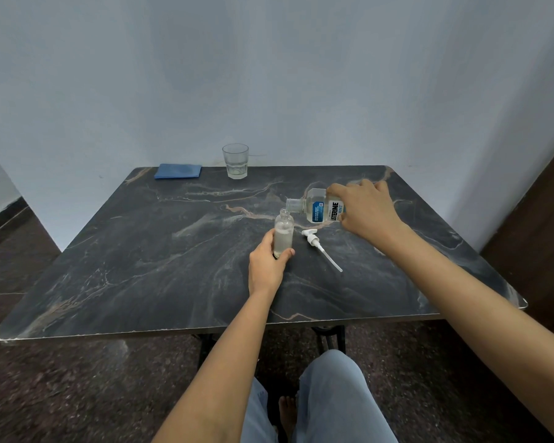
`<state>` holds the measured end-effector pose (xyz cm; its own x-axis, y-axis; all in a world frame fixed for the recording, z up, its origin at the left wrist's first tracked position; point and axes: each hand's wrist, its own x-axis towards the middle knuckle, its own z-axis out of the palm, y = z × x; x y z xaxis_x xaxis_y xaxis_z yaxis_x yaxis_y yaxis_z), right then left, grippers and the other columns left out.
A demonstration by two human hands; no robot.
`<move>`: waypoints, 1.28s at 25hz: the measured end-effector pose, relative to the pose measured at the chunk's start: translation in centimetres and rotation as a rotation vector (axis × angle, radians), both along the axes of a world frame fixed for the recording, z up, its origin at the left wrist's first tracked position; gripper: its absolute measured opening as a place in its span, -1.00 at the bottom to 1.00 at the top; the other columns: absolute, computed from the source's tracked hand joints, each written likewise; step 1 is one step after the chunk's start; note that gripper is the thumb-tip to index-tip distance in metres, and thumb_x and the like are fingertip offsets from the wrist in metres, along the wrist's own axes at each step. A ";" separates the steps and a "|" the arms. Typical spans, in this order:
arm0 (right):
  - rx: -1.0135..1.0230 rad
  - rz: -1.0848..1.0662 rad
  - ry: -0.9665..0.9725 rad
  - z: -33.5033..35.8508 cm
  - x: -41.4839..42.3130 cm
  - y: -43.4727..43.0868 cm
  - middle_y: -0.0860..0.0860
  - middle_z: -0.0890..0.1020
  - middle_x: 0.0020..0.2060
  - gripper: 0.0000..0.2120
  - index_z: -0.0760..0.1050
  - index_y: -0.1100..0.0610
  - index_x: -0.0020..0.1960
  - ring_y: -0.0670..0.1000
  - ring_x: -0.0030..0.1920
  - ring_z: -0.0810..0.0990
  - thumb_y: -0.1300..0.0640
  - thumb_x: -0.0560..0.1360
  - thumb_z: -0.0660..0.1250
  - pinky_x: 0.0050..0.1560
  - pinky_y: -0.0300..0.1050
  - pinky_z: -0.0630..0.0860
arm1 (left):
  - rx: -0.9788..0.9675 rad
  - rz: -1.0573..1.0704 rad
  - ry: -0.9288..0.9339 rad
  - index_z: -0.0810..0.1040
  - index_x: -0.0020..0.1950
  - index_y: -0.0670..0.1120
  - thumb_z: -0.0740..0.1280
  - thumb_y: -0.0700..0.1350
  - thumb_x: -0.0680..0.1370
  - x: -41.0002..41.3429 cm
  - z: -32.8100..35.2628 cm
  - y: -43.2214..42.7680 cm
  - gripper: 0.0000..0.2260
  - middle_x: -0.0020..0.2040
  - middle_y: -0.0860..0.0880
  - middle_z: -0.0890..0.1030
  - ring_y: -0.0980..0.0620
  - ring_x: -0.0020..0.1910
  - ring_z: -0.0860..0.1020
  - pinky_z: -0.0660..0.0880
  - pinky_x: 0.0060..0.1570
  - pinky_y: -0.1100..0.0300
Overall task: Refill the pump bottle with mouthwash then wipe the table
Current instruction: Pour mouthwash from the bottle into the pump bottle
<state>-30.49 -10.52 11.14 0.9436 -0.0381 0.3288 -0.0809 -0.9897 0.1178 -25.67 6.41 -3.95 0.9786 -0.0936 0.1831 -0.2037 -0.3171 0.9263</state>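
A small clear pump bottle stands upright on the dark marble table, its neck uncapped and pale liquid inside. My left hand grips its lower part. My right hand holds a clear mouthwash bottle with a blue and white label, tipped on its side. Its open mouth points left, just above the small bottle's neck. The white pump head with its long tube lies on the table to the right of the small bottle.
A folded blue cloth lies at the table's far left edge by the wall. A glass tumbler with a little liquid stands at the far edge, near the middle. My knee is below the near edge.
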 end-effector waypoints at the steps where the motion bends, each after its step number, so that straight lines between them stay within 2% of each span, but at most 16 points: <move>1: 0.001 -0.001 0.000 0.0 0.0 0.0 0.06 0.61 0.12 -0.53 0.35 -0.07 0.34 0.16 0.20 0.47 0.17 0.47 0.33 0.22 0.12 0.28 | -0.003 0.000 -0.001 0.44 0.36 0.03 0.45 -0.10 0.48 0.0 0.0 0.0 -0.53 0.18 0.02 0.62 0.06 0.14 0.57 0.50 0.22 0.05; 14: -0.023 -0.007 -0.001 0.2 0.1 0.1 0.06 0.61 0.12 -0.50 0.35 -0.08 0.35 0.16 0.19 0.47 0.19 0.46 0.33 0.22 0.13 0.28 | 0.001 0.008 -0.002 0.42 0.38 0.04 0.46 -0.09 0.48 0.0 -0.1 0.0 -0.51 0.21 0.02 0.60 0.08 0.14 0.55 0.48 0.20 0.14; 21: -0.036 -0.007 0.003 0.4 0.0 0.2 0.06 0.61 0.13 -0.51 0.35 -0.07 0.35 0.16 0.19 0.48 0.17 0.46 0.35 0.21 0.13 0.29 | 0.018 0.017 0.001 0.41 0.40 0.03 0.46 -0.08 0.48 0.0 0.0 0.0 -0.49 0.24 0.00 0.59 0.05 0.18 0.55 0.48 0.22 0.11; 32: -0.040 -0.004 0.007 0.4 0.0 0.2 0.07 0.61 0.13 -0.53 0.36 -0.06 0.33 0.17 0.19 0.47 0.18 0.46 0.35 0.23 0.14 0.28 | 0.004 0.013 0.005 0.42 0.39 0.04 0.46 -0.09 0.48 0.1 -0.2 0.0 -0.50 0.20 0.02 0.61 0.09 0.11 0.55 0.47 0.17 0.17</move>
<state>-30.50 -10.30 11.51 0.9458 -0.0291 0.3233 -0.0843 -0.9838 0.1580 -25.54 6.40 -4.11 0.9806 -0.0812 0.1782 -0.1951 -0.3237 0.9258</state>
